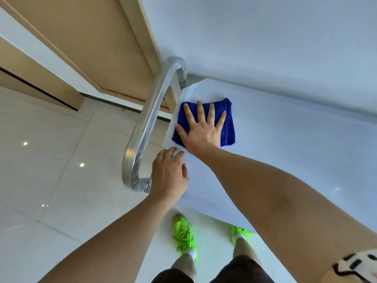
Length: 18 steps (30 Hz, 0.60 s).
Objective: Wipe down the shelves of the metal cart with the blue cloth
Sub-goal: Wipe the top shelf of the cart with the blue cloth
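The folded blue cloth (228,123) lies on the top shelf (285,156) of the metal cart, near its far left corner. My right hand (201,129) presses flat on the cloth with fingers spread. My left hand (169,174) grips the shelf's left edge close to the near foot of the cart's curved handle bar (151,121), which is wrapped in clear film. The shelf top looks pale and film-covered. Lower shelves are hidden under the top shelf.
A white wall (265,37) runs along the cart's far side. A wooden door (98,43) and its frame stand beyond the handle. Glossy white floor tiles (51,170) lie to the left. My feet in bright green shoes (183,233) stand at the shelf's near edge.
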### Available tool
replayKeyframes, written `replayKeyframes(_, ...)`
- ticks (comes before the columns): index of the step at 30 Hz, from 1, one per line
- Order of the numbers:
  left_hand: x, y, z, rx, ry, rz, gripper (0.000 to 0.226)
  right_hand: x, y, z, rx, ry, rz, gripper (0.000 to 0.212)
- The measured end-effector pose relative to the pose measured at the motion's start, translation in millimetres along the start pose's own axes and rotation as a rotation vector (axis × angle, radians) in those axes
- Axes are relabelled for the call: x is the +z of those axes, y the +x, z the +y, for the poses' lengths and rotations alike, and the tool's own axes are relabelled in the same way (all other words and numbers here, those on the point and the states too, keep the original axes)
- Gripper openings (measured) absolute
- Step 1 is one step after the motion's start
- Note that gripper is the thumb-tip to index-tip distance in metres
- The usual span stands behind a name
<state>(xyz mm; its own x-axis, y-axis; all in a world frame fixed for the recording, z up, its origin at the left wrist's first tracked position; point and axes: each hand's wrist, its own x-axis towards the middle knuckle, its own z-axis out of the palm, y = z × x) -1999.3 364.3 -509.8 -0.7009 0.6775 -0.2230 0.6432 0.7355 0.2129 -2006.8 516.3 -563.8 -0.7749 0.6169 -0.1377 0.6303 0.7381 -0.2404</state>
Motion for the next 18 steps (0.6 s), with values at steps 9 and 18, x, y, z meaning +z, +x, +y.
replayKeyframes(9, 4.8, 19.5, 57.7, 0.073, 0.024, 0.019, 0.032, -22.2, 25.0, 57.9, 0.069, 0.031, 0.035, 0.068)
replayKeyframes(18, 24.2, 23.6, 138.2, 0.217, 0.022, -0.024, 0.031, -41.9, -12.6, 165.3, 0.192, 0.024, 0.076, 0.068)
